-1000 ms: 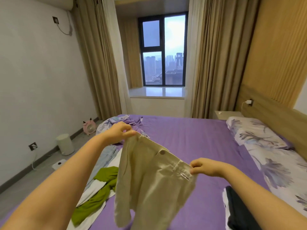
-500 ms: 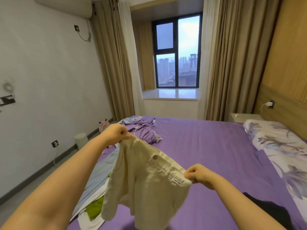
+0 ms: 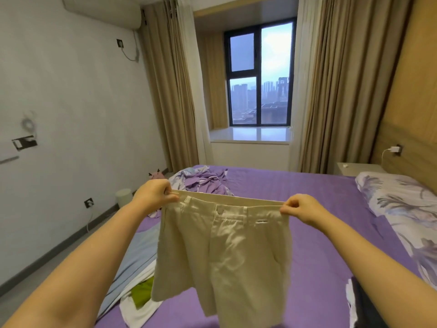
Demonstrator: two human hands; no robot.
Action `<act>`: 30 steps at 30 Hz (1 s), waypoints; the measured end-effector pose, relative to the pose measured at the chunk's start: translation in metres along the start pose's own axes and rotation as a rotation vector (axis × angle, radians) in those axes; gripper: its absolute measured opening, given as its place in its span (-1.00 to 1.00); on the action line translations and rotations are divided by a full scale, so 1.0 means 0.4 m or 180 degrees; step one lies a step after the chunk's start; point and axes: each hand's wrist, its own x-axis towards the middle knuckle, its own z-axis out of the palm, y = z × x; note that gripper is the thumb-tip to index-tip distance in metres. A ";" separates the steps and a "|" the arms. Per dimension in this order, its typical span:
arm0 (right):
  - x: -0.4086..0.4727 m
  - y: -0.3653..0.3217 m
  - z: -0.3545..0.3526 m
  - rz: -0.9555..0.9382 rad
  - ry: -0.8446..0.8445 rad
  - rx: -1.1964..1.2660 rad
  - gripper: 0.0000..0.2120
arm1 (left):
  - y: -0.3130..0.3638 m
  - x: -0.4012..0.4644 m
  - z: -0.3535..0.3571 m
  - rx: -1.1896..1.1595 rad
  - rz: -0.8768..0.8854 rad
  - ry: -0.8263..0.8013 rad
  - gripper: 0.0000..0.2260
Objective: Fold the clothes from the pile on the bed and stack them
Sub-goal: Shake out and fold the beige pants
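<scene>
A pair of cream shorts [image 3: 224, 256] hangs in the air in front of me, stretched flat by its waistband above the purple bed [image 3: 307, 233]. My left hand [image 3: 155, 195] pinches the waistband's left end. My right hand [image 3: 300, 208] pinches the right end. The button and fly face me. Below left lies the pile [image 3: 139, 280] of light blue, white and green clothes. A dark folded garment [image 3: 364, 304] lies at the lower right, partly hidden by my right arm.
A crumpled purple and floral blanket [image 3: 203, 181] sits at the far left of the bed. Floral pillows [image 3: 402, 209] line the right side below the wooden headboard. A nightstand [image 3: 354, 168] stands at the back right. A white bin [image 3: 123, 197] stands on the floor by the left wall.
My hands have moved apart and levelled, pulling the shorts' waistband taut so the shorts hang flat instead of bunched. The camera has tilted upward.
</scene>
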 end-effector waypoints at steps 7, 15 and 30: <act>0.003 0.004 -0.082 -0.0250 -0.0130 -0.0399 -0.66 | 0.010 -0.015 0.044 0.0318 0.0368 -0.0229 -0.61; -0.023 0.023 -0.114 -0.0451 -0.0573 -0.0103 -0.60 | 0.030 0.002 0.065 -0.1154 0.0116 -0.0349 -0.66; -0.005 0.053 -0.148 -0.0189 -0.0330 -0.0732 -0.82 | 0.094 -0.058 0.110 -0.2069 0.0278 -0.2460 -0.77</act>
